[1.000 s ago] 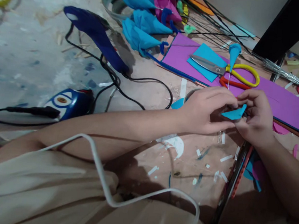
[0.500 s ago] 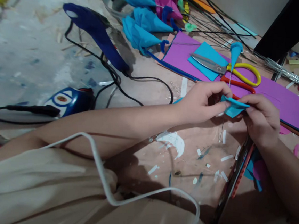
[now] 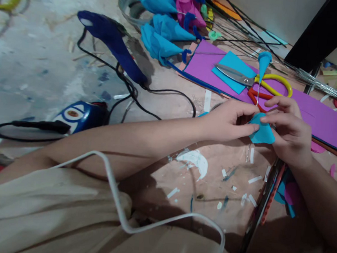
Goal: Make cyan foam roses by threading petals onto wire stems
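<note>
My left hand (image 3: 230, 122) and my right hand (image 3: 289, 131) meet over the floor, both pinching a small blue foam piece (image 3: 261, 131) between their fingertips. A thin wire (image 3: 257, 95) rises from between the hands to a blue foam cone (image 3: 263, 62) at its top. Just behind the hands lie yellow-handled scissors (image 3: 257, 81) on a blue foam square (image 3: 231, 69), which rests on a long purple foam sheet (image 3: 320, 110).
A dark blue glue gun (image 3: 112, 45) with a black cord (image 3: 147, 97) lies at the left. Blue and pink foam flowers (image 3: 168, 22) are heaped at the top. A bundle of wires (image 3: 320, 80) lies at the right. Paper scraps (image 3: 240, 184) dot the floor.
The blue foam piece has been turned between my fingers and now faces me more flatly; both hands have shifted slightly up toward the scissors.
</note>
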`<state>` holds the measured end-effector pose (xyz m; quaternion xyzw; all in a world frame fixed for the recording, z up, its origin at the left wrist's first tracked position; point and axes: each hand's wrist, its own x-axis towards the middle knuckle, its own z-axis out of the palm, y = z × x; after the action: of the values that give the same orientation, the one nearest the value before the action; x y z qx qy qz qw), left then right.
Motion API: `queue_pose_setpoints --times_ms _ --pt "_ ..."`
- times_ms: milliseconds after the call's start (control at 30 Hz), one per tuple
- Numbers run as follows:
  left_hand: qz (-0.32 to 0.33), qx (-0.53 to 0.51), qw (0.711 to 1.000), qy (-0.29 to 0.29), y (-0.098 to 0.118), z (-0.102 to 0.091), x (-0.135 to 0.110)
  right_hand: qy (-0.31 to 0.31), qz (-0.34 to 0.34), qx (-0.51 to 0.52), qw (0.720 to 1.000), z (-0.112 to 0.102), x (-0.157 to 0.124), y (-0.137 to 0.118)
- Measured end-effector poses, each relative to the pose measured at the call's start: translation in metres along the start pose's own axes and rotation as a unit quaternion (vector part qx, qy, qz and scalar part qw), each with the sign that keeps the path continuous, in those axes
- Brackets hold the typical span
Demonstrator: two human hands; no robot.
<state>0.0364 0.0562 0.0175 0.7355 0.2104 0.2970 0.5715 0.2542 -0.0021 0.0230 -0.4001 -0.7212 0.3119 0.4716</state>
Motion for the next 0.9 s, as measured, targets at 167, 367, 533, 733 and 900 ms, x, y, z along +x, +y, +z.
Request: queue_pose_setpoints --times_ms 167,367,533,733,900 --pt "-0.008 -0.011 1.0 -0.017 0.004 0.002 0.001 0.0 0.004 -0.031 1.0 -0.002 -0.001 -0.004" --pt "-0.001 -0.078 0.996 0.041 -0.005 0.008 -0.001 0.026 0.014 0.042 0.999 -0.001 -0.003 -0.004" --pt "-0.024 0.05 0.997 0.059 0.003 0.009 0.003 0.128 0.13 0.129 0.975 0.001 -0.002 -0.006" --pt "-0.136 0.509 0.849 0.053 0.055 -0.007 0.044 0.214 0.171 0.09 0.957 -0.012 0.011 -0.015" --pt "-0.251 0.573 0.779 0.042 0.067 -0.018 0.087 0.194 0.153 0.064 0.967 -0.028 0.019 -0.029"
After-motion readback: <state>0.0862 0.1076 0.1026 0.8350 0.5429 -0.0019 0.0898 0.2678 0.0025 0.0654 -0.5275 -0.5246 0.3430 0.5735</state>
